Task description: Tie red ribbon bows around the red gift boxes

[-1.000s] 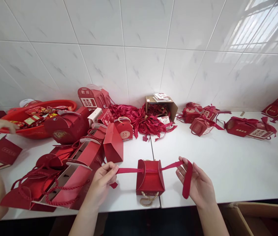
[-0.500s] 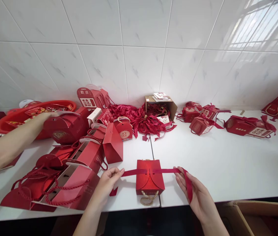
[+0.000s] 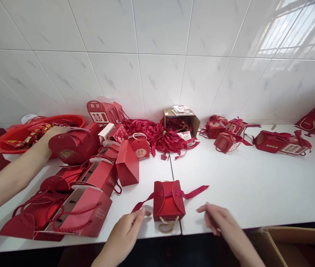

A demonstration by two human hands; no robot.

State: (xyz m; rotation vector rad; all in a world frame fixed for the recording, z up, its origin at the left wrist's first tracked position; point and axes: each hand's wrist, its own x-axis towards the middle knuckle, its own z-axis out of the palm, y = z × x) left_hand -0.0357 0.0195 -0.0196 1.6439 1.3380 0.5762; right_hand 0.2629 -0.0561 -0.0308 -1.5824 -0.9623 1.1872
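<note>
Red ribbon (image 3: 194,191) that you held taut on both sides of the small red box (image 3: 169,200) half a second ago now lies slack. Its right tail rests on the white table (image 3: 257,193) just right of the box, and its left tail curls down at the box's left. The pull is over, and the ribbon stays threaded across the closed flaps. Your left hand (image 3: 129,231) lies low, left of the box and nearer you, fingers loosely together and straight, tips at the left tail; whether they touch it does not show. Your right hand (image 3: 218,218) hovers right of the box, palm down, fingers loosely extended, holding nothing. Well left of the box and behind it, another person's hand (image 3: 50,134) rests on a round red box (image 3: 72,146).
</note>
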